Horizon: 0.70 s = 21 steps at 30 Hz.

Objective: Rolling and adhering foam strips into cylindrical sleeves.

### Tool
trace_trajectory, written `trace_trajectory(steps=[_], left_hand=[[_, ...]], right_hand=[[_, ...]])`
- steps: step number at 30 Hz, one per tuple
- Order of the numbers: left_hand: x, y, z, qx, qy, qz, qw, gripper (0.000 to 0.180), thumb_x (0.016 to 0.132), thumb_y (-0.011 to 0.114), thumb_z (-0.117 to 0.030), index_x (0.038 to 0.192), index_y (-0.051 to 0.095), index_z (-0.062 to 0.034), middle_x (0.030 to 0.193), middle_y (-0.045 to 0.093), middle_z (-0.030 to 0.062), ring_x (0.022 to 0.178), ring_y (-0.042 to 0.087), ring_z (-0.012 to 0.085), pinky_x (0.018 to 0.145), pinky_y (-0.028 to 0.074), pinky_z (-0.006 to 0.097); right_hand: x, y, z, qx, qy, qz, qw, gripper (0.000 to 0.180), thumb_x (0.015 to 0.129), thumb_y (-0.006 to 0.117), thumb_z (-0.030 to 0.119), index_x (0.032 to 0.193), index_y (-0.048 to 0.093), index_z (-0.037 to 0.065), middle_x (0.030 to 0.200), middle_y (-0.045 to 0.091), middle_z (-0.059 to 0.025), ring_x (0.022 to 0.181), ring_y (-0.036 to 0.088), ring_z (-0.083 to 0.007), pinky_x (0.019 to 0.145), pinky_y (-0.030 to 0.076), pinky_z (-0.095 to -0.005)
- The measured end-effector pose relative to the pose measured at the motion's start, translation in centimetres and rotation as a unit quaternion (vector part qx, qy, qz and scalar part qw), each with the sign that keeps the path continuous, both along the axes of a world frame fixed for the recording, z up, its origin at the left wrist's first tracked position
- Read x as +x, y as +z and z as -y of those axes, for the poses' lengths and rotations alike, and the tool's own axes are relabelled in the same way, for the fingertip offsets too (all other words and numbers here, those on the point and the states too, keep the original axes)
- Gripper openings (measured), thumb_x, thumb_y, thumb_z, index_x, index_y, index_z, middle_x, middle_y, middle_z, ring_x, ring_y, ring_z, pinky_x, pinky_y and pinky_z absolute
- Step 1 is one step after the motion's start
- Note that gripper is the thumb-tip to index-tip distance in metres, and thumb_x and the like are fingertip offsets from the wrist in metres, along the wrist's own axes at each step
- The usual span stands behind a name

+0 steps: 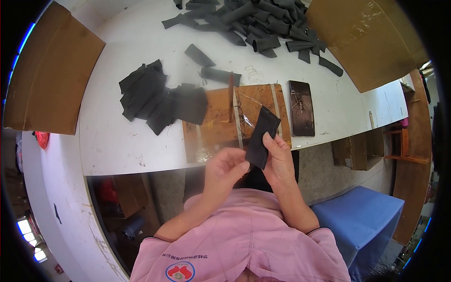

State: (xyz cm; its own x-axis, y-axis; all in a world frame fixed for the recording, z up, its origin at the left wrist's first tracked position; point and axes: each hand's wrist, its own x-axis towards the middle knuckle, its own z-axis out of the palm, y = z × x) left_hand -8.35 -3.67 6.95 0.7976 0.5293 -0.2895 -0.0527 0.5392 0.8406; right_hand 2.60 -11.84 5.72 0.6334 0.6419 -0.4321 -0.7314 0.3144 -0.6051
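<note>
Both hands are up in front of the chest, just off the near edge of the white tabletop (117,141). The right hand (278,157) is closed on a black sleeve (261,136), thumb on its front face and fingers wrapped behind; the sleeve stands nearly upright, tilted a little to the right, its upper end over the brown board (213,122). The left hand (225,169) is curled, its fingertips meeting the sleeve's lower edge, pinching it there.

The board lies flat at the tabletop's near edge, with pale tape strips across it and a thin brown stick (230,96) lying on its upper part. Just right of the board lies a dark phone (301,108), face up. To the left, a stack (157,98) of flat black pieces overlaps the board's left corner. Farther back, a heap (256,23) of black sleeves spreads across the far side, with two loose ones (209,66) between heap and board. A cardboard flap (51,75) sits at far left, a cardboard box (366,37) at far right. Below right, off the tabletop, a blue stool (361,221).
</note>
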Motion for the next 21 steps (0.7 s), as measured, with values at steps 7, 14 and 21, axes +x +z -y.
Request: trace_trajectory(steps=[7,14,21], left_hand=[[0.2,-0.5,0.0,0.014,-0.006,-0.017,1.0,0.017,0.076,0.059,-0.005,0.091,0.055,0.0011,0.076,0.058,0.0031,0.061,0.053,0.0062,0.055,0.041,0.018],[0.2,-1.1,-0.1,0.044,0.011,-0.035,0.998,0.012,0.078,0.058,-0.007,0.087,0.056,0.0008,0.074,0.058,0.0031,0.06,0.052,0.0062,0.054,0.041,0.017],[-0.1,-0.5,-0.1,0.115,0.074,-0.04,0.99,0.006,0.077,0.058,-0.004,0.081,0.055,-0.0001,0.069,0.056,0.0014,0.058,0.05,0.0055,0.054,0.041,0.017]], right_hand=[[0.0,-0.4,-0.3,-0.008,-0.012,0.004,1.0,0.014,0.081,0.056,0.013,0.091,0.057,0.003,0.083,0.06,-0.0048,0.073,0.056,-0.0111,0.067,0.047,-0.0252],[-0.2,-0.9,-0.2,-0.017,0.008,0.037,0.999,0.014,0.081,0.056,0.013,0.091,0.057,0.002,0.082,0.06,-0.0034,0.07,0.055,-0.009,0.064,0.045,-0.0232],[-0.4,-1.2,0.8,-0.241,0.194,0.357,0.881,0.017,0.074,0.062,0.015,0.081,0.057,0.001,0.063,0.055,-0.0011,0.054,0.051,-0.0081,0.047,0.039,-0.023]])
